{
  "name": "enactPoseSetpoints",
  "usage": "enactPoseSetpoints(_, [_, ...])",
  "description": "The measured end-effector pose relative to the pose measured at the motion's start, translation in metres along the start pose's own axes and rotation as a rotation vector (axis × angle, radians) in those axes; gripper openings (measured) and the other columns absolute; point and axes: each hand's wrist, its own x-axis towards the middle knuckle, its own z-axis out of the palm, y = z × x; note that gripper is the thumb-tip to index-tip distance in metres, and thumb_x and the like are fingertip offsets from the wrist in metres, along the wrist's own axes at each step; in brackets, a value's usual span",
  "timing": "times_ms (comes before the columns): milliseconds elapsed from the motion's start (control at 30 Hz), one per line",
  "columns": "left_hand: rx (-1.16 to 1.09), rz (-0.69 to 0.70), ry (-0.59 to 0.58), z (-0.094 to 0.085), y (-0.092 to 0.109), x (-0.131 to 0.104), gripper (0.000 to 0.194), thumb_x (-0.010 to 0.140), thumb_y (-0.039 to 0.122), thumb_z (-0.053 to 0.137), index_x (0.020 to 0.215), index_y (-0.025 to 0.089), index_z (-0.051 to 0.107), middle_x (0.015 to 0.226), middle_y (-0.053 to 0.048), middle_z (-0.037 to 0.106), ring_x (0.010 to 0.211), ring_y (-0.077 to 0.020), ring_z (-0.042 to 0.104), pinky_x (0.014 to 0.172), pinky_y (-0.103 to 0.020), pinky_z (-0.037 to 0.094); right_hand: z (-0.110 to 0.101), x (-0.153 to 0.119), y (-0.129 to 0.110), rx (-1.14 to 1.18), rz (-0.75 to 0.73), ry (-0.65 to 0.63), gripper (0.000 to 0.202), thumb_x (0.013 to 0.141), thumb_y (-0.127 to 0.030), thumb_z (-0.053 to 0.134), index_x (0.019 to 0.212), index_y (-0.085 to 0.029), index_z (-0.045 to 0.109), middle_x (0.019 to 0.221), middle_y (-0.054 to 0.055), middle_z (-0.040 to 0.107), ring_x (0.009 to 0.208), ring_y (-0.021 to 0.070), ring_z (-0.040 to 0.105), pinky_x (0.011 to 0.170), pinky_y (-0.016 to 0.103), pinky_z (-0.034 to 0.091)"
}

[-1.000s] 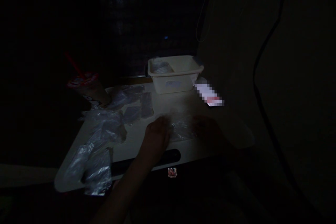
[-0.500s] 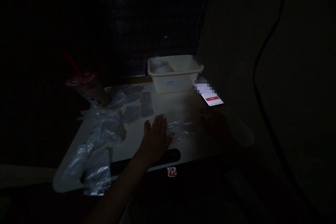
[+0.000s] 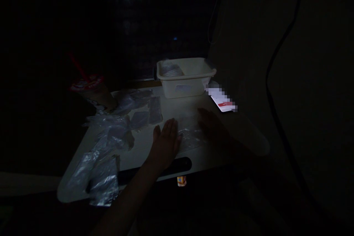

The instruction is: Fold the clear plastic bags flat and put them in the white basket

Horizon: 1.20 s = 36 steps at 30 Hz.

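Your left hand (image 3: 165, 141) lies flat, fingers spread, pressing the clear plastic bag (image 3: 190, 134) near the table (image 3: 143, 147) front edge. Your right hand (image 3: 214, 127) rests on the bag's far side; its finger posture is unreadable in the dark. Risk: slick film may slide or crease under uneven pressure.

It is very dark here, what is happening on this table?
A person presses a clear plastic bag flat on the table. The left hand lies open on its left edge; the right hand, in shadow, rests on its right side. More bags lie to the left, a tub stands behind.
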Motion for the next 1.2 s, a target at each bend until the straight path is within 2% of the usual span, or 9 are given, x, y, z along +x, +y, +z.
enactPoseSetpoints(133, [0.011, 0.049, 0.014, 0.002, 0.002, 0.004, 0.043, 0.083, 0.025, 0.021, 0.122, 0.007, 0.026, 0.130, -0.015, 0.027, 0.120, -0.0213, 0.021, 0.093, -0.047, 0.017, 0.006, 0.003, -0.020, -0.069, -0.161, -0.072, 0.045, 0.081, -0.027, 0.024, 0.120, -0.008, 0.035, 0.125, 0.013, 0.036, 0.118, 0.0198, 0.026, 0.097, 0.039, 0.020])
enactPoseSetpoints(267, [0.034, 0.059, -0.008, 0.004, 0.002, 0.003, 0.045, 0.084, 0.028, 0.019, 0.122, 0.005, 0.026, 0.129, -0.016, 0.028, 0.119, -0.0224, 0.022, 0.092, -0.048, 0.016, 0.017, 0.002, -0.028, -0.104, -0.212, -0.132, 0.048, 0.081, -0.034, 0.027, 0.118, -0.006, 0.037, 0.125, 0.014, 0.035, 0.117, 0.0234, 0.027, 0.095, 0.042, 0.021])
enactPoseSetpoints(433, [0.064, 0.039, -0.021, 0.005, 0.001, 0.002, 0.049, 0.083, 0.035, 0.020, 0.123, 0.006, 0.025, 0.129, -0.017, 0.027, 0.120, -0.0243, 0.020, 0.092, -0.048, 0.016, 0.025, -0.007, -0.017, -0.133, -0.212, -0.141, 0.051, 0.080, -0.039, 0.027, 0.118, -0.006, 0.038, 0.126, 0.016, 0.034, 0.116, 0.0249, 0.027, 0.092, 0.044, 0.022])
enactPoseSetpoints(767, [0.095, -0.009, -0.034, 0.005, 0.002, 0.001, 0.058, 0.081, 0.043, 0.021, 0.122, 0.003, 0.026, 0.129, -0.020, 0.026, 0.120, -0.0280, 0.018, 0.091, -0.049, 0.017, 0.016, -0.015, 0.006, -0.193, -0.089, -0.162, 0.050, 0.080, -0.038, 0.028, 0.120, -0.009, 0.033, 0.127, 0.015, 0.033, 0.117, 0.0238, 0.027, 0.092, 0.047, 0.020])
enactPoseSetpoints(900, [0.103, -0.016, -0.036, 0.006, 0.001, 0.001, 0.059, 0.080, 0.045, 0.024, 0.123, 0.004, 0.025, 0.130, -0.019, 0.025, 0.121, -0.0278, 0.016, 0.092, -0.049, 0.017, 0.018, -0.017, 0.009, -0.194, -0.098, -0.138, 0.049, 0.081, -0.037, 0.027, 0.120, -0.009, 0.033, 0.127, 0.015, 0.033, 0.117, 0.0235, 0.027, 0.091, 0.047, 0.020])
enactPoseSetpoints(1033, [0.098, -0.030, -0.036, 0.005, 0.000, 0.001, 0.059, 0.080, 0.046, 0.024, 0.123, 0.006, 0.026, 0.130, -0.018, 0.025, 0.120, -0.0286, 0.016, 0.091, -0.049, 0.018, 0.023, -0.014, 0.019, -0.173, -0.101, -0.160, 0.042, 0.081, -0.030, 0.026, 0.117, -0.012, 0.038, 0.126, 0.013, 0.034, 0.116, 0.0229, 0.028, 0.089, 0.047, 0.024])
enactPoseSetpoints(1100, [0.091, -0.035, -0.043, 0.005, 0.000, 0.001, 0.059, 0.080, 0.046, 0.023, 0.123, 0.006, 0.026, 0.130, -0.017, 0.024, 0.120, -0.0295, 0.015, 0.090, -0.050, 0.018, 0.024, -0.011, 0.025, -0.153, -0.097, -0.183, 0.038, 0.081, -0.024, 0.025, 0.115, -0.015, 0.041, 0.125, 0.010, 0.037, 0.115, 0.0206, 0.031, 0.089, 0.044, 0.027])
enactPoseSetpoints(1200, [0.094, -0.036, -0.046, 0.004, 0.000, 0.001, 0.059, 0.080, 0.046, 0.022, 0.123, 0.006, 0.026, 0.130, -0.017, 0.024, 0.120, -0.0300, 0.015, 0.090, -0.051, 0.018, 0.021, -0.007, 0.023, -0.128, -0.059, -0.119, 0.039, 0.082, -0.023, 0.024, 0.117, -0.015, 0.038, 0.126, 0.009, 0.036, 0.116, 0.0178, 0.030, 0.092, 0.040, 0.025])
